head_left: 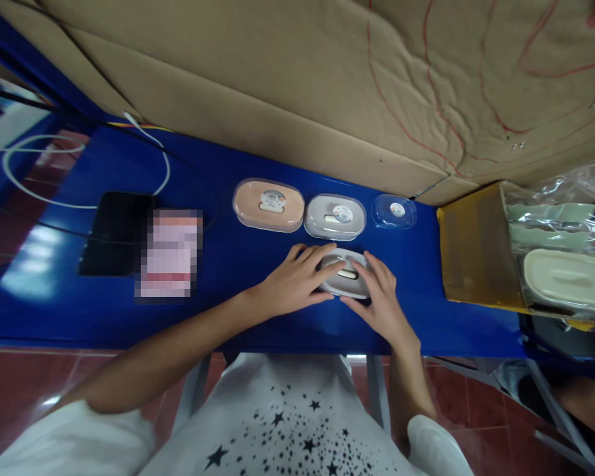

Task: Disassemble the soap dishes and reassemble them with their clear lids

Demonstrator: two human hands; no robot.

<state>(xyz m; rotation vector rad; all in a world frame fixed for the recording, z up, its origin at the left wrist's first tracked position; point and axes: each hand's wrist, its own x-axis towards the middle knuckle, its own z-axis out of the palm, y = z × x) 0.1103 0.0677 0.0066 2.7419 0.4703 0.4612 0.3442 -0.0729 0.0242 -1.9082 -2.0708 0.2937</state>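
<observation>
Holding the oval grey container (348, 284) at the blue bench (218, 172), with the left hand (297, 281) bent round its left end and the right hand (381, 291) round its right. Have both hands drawn in to its size, thumbs along its near edge and fingers over its top, near a pale strip (347, 274) at its middle. Just beyond it, see a labelled grey box (330, 225) under a transparent cover; beyond it to the left, a labelled peach box (250, 205); beyond it to the right, a transparent lid (387, 215). Well to its left, find a black device (112, 231) and a pixelated pinkish item (171, 254), too masked to identify. Well to its right, find a taped cardboard box (476, 251) with a cream container (570, 274) inside, near plastic wrapping (570, 182).
</observation>
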